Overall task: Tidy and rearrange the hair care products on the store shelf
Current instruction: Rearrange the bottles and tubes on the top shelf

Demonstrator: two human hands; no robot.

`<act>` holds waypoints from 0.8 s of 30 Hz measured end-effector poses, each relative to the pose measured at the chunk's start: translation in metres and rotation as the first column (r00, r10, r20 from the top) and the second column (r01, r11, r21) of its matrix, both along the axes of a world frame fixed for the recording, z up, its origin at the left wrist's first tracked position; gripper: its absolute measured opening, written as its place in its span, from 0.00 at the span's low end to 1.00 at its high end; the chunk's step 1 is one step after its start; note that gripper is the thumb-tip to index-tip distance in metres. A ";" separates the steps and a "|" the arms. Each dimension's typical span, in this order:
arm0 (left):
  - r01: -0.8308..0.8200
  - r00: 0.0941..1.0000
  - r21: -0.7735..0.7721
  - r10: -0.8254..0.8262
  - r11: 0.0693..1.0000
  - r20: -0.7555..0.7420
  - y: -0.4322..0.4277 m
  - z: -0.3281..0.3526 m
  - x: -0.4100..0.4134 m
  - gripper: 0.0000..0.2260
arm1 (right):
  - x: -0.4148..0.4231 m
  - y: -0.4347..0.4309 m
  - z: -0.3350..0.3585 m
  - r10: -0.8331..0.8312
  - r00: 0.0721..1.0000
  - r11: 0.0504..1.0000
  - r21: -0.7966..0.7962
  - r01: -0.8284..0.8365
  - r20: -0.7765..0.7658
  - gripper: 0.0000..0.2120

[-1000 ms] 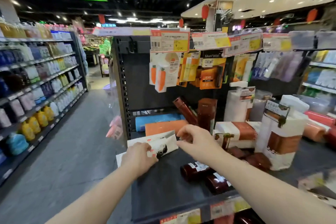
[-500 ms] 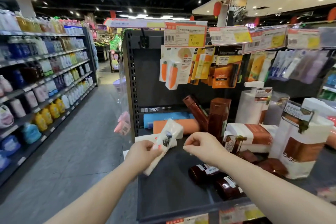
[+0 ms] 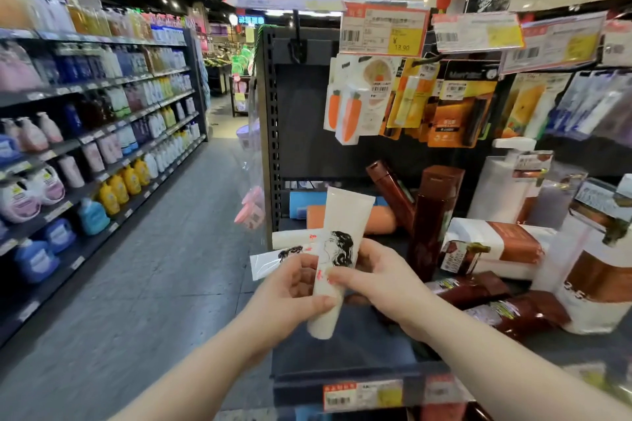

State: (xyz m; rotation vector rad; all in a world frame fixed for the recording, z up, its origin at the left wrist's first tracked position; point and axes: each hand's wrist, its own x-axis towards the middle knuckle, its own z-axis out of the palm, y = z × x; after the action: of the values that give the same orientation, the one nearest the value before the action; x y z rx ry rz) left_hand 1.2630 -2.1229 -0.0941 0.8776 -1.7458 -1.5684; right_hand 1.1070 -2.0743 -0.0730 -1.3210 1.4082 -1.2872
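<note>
Tube, white with a drawn head of dark hair on its front, raised upright over the near left part of the shelf, crimped end up and cap end down. Sits clamped in both hands: left hand wrapped round the lower part with the thumb across the front, right hand closed on the middle from the right, fingertips pinching the edge. Looks lifted this way to bring the printed face forward and square it up before setting it down. Just beyond the hands, at the shelf's left edge, two matching tubes lying flat, probably the group to rejoin. Farther right, brown bottles, one upright and one leaning against it; nearer, dark bottles on their sides beside the right wrist; past those, a white-and-brown box lying flat. Reads as early in the tidying, with most of the shelf's stock toppled or askew.
</note>
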 end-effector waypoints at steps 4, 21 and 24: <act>-0.033 0.996 -0.105 0.041 0.994 0.075 0.003 -0.005 0.013 0.20 | 0.010 0.002 -0.013 0.041 0.995 0.998 -0.050 -0.046 -0.091 0.13; -0.052 0.958 -0.196 0.104 0.979 0.267 0.007 -0.031 0.024 0.18 | 0.032 0.001 -0.048 0.047 0.960 0.999 0.036 -0.038 -0.277 0.20; -0.035 0.957 -0.183 0.085 0.983 0.276 0.007 -0.032 0.024 0.18 | 0.030 0.002 -0.048 0.069 0.957 0.997 0.055 -0.056 -0.280 0.20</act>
State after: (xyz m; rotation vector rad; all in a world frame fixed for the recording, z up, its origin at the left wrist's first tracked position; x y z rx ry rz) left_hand 1.2868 -2.1160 -0.1259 1.0970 -2.0007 -1.2735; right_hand 1.1370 -2.0723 -0.1210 -1.5515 1.5654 -1.0478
